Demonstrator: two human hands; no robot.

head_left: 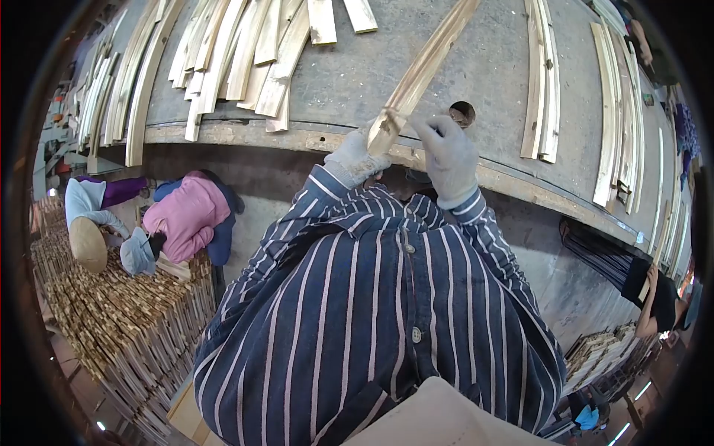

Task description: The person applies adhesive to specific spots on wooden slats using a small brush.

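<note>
The grey table (483, 67) filled the top of the frame, with loose wooden slats (238, 52) fanned across its upper left and more slats (541, 82) lying at upper right. At lower left, a stack of cut wood pieces (126, 320) stood beside a person in a pink top (186, 215). You held a long wooden strip (424, 70) just above centre, running up toward the top edge. Your left hand (355, 160) had its grip closed around the strip's lower end; your right hand (448, 152), also gloved, closed its grip just beside it.
</note>
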